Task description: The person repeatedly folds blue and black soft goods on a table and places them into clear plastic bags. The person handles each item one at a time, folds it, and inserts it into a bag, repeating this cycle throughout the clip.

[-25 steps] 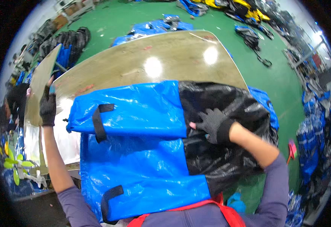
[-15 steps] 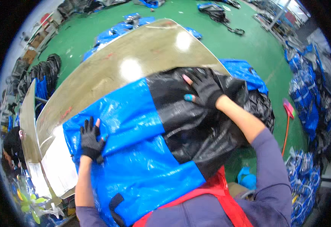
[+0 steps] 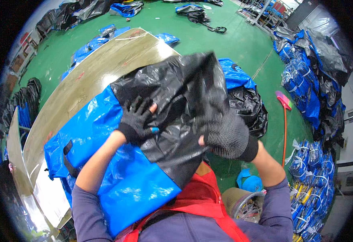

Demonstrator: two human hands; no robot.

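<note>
A large, glossy blue-and-black tarpaulin piece [image 3: 116, 189] lies across a table with a worn, shiny top [image 3: 79, 80]. Its black part covers the far and right side, wrinkled and raised to a peak at the far edge. On the blue part is a short black strap [image 3: 68, 159]. My left hand [image 3: 138, 121], in a dark ribbed glove with bare thumb tip and a blue-wrapped fingertip, rests spread flat on the black part near the colour seam. Over the black part's right side, my gloved right hand [image 3: 227, 133] is motion-blurred. Its thumb shows, but its finger grip is unclear.
Another blue-and-black bundle [image 3: 247, 101] sits beyond the table's right side. On the green floor [image 3: 257, 149] stand a bin [image 3: 245, 205] and an orange-handled broom [image 3: 285, 129]. Tied blue bundles [image 3: 311, 173] are stacked on the right. More blue tarpaulin [image 3: 87, 48] lies behind the table.
The tarpaulin has been turned, and its black part now bunches up at the far edge. My left hand moved right from blue onto black. My right hand came nearer my body.
</note>
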